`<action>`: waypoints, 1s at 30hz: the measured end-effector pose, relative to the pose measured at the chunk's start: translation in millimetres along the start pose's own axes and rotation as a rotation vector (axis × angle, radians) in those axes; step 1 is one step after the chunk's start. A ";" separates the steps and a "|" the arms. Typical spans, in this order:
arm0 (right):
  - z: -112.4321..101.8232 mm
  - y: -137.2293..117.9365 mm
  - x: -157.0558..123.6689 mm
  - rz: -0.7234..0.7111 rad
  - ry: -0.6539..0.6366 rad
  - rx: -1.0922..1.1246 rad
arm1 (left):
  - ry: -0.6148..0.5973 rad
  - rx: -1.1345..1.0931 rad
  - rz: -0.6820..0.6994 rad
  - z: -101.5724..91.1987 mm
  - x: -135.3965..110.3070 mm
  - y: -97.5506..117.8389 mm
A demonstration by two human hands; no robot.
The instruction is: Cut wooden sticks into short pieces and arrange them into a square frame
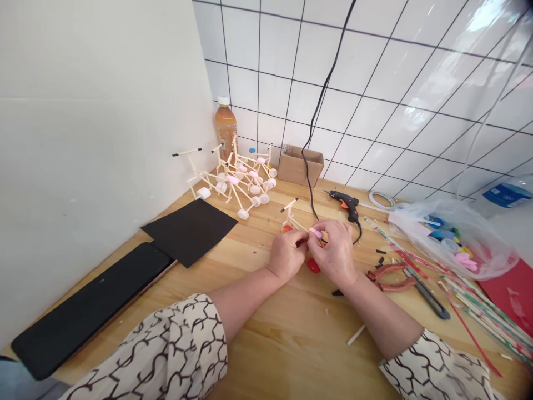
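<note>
A small bicycle model (295,221) built from pale sticks, with a black-tipped handlebar, stands in front of my hands on the wooden table. Red round caps (313,265) show low at its wheels. My right hand (336,253) is closed, thumb and fingers pinching a pink piece (316,233) at the model's rear top. Beside it, my left hand (287,256) is closed with its fingertips on the model's sticks. The fingers hide much of the frame, and I cannot tell whether the pink piece is fixed to it.
Several finished stick bicycles (233,179) stand at the back left by a bottle (226,125). A cardboard box (300,165), glue gun (345,203) with cord, pliers (391,276), cutter knife (428,293) and bag of caps (453,233) lie around. Black sheet (189,230) and phone (94,303) lie left.
</note>
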State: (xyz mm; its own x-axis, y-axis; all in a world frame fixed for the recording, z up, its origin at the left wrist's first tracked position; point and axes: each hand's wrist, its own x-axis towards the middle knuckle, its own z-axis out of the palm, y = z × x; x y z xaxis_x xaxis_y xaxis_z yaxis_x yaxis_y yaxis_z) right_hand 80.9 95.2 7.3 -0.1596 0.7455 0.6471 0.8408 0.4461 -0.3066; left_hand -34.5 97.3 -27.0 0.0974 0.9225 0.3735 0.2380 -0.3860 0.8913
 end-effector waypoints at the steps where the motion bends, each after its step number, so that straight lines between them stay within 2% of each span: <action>1: -0.4 -0.1 0.1 0.004 -0.006 -0.001 | 0.001 -0.002 -0.002 0.0 -0.1 -0.2; 11: -12.9 12.4 -6.9 0.025 -0.051 0.032 | 0.004 -0.017 -0.042 1.3 -0.7 0.5; 19: -18.8 18.8 -6.9 0.173 -0.133 0.237 | 0.015 0.055 -0.083 -2.0 -3.6 3.0; 25: -19.3 18.9 -7.2 0.205 -0.156 0.279 | 0.011 0.064 -0.107 -6.6 -7.4 5.9; 30: -19.4 19.0 -7.1 0.224 -0.165 0.287 | 0.105 0.060 -0.106 -11.6 -8.2 10.0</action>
State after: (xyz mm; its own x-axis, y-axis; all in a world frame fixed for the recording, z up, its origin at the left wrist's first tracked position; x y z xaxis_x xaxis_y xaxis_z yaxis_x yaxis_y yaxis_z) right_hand 108.1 88.8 10.4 -0.0895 0.8993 0.4280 0.6890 0.3662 -0.6254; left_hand -44.1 85.9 -18.1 -0.0326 0.9515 0.3060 0.2989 -0.2829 0.9114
